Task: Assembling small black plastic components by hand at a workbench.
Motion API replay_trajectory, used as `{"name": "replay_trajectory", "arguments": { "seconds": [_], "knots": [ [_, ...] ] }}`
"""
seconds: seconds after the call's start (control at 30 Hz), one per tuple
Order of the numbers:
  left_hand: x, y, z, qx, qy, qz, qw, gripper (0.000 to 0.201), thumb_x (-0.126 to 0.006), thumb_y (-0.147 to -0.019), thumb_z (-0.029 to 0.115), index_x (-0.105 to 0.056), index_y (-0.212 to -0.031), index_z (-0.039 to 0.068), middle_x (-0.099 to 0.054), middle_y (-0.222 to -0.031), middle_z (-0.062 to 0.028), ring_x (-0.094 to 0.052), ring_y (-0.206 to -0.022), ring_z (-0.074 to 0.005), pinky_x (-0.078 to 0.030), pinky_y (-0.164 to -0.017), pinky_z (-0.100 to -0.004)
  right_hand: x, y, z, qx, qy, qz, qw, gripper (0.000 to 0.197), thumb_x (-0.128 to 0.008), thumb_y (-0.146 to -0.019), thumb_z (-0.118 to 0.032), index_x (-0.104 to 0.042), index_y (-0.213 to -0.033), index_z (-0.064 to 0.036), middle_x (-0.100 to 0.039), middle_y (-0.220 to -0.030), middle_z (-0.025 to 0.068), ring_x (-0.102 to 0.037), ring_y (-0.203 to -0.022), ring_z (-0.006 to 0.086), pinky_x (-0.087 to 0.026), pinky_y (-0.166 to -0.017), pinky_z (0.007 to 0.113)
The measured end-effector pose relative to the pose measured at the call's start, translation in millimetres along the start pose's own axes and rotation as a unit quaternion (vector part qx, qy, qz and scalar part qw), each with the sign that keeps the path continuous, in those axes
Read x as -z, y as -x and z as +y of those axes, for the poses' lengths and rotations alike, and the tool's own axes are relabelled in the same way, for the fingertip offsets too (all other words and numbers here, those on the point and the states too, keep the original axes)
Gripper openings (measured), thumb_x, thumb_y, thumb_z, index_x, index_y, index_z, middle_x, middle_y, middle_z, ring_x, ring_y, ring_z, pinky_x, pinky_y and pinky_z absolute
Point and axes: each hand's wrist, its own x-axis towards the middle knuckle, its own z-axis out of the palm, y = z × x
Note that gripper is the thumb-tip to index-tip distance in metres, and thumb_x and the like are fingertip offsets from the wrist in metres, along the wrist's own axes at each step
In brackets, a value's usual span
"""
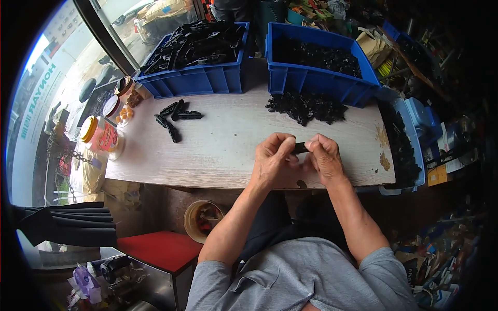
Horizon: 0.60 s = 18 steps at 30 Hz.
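Above the near edge of the table, both of my hands meet at a small black plastic part (pixel 300 148). My left hand (pixel 273 156) pinches one end of it between thumb and fingers. At its other end, my right hand (pixel 326 157) is closed on it the same way. Fingers cover most of the part, so its full shape is hidden. Just beyond my hands lies a loose pile of small black plastic pieces (pixel 307 108). Further left on the tabletop rest several long black plastic pieces (pixel 177 115).
A blue crate (pixel 192 82) heaped with long black pieces stands at the back left. Another blue crate (pixel 321 82) holds small black pieces. Jars (pixel 98 136) line the table's (pixel 218 155) left edge. A light-blue bin (pixel 417 155) sits on the right; a bucket (pixel 193 220) stands below.
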Motion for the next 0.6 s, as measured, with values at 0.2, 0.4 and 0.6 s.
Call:
{"name": "replay_trajectory", "arguments": {
  "seconds": [0.2, 0.4, 0.6],
  "knots": [
    [31.8, -63.4, 6.1, -0.293, -0.526, 0.154, 0.783, 0.019, -0.069, -0.083, 0.016, -0.07, -0.1, 0.008, -0.068, -0.09, -0.0122, -0.063, -0.079, -0.0285, -0.05, -0.073, -0.0371, 26.0, 7.8, -5.6, -0.018, -0.121, 0.084, 0.989, 0.027, -0.063, -0.091, -0.034, -0.051, -0.077, -0.0147, -0.034, -0.047, -0.0018, -0.052, -0.044, 0.0163, -0.06, -0.054, 0.047],
    [38.5, -91.9, 4.4, -0.29, -0.648, 0.103, 0.697, 0.016, -0.068, -0.077, 0.011, -0.068, -0.093, 0.011, -0.064, -0.089, -0.0093, -0.059, -0.089, -0.0318, -0.048, -0.078, -0.0411, 105.5, -2.0, -38.9, -0.023, -0.103, 0.315, 0.943, 0.038, -0.063, -0.086, -0.039, -0.051, -0.07, -0.0075, -0.037, -0.046, 0.0018, -0.053, -0.051, 0.0181, -0.059, -0.065, 0.052],
    [36.3, -86.1, -2.8, -0.315, -0.652, 0.064, 0.686, 0.013, -0.065, -0.077, 0.007, -0.06, -0.088, 0.008, -0.063, -0.085, -0.0113, -0.06, -0.083, -0.0334, -0.048, -0.073, -0.0444, 151.0, 1.8, -57.0, -0.013, -0.12, 0.454, 0.883, 0.047, -0.068, -0.085, -0.043, -0.053, -0.108, -0.0037, -0.036, -0.051, 0.0019, -0.054, -0.06, 0.0201, -0.056, -0.08, 0.055]
  ]
}}
